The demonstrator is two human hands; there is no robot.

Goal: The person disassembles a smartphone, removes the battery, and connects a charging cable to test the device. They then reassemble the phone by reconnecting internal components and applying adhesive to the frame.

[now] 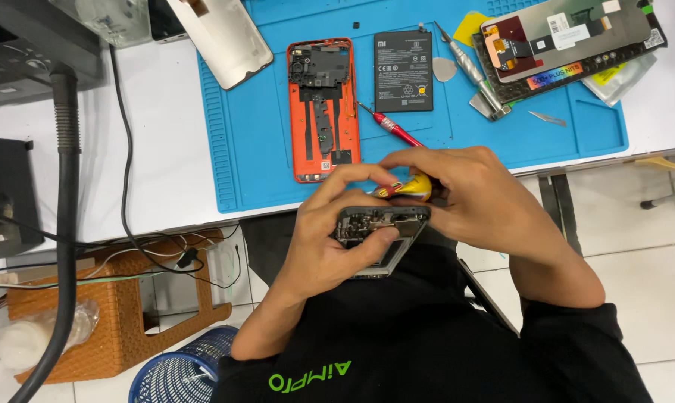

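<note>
My left hand (330, 231) grips a dark, opened phone frame (378, 235) with its circuit parts showing, held over my lap in front of the table edge. My right hand (472, 198) is closed around a small yellow and red tube (408, 186), its tip held just above the top of the phone frame. Both hands touch each other around the frame. On the blue work mat (248, 142) behind my hands lie an orange phone back shell (322, 108), a black battery (403, 71) and a red-handled screwdriver (389, 127).
Metal tweezers (472, 71), a grey pick (445, 69), a small blade (548, 118) and a display panel (569, 45) lie at the mat's right. A light-coloured phone cover (222, 33) rests top left. Under the white table stand a wicker stool (121, 306), cables and a blue basket (177, 373).
</note>
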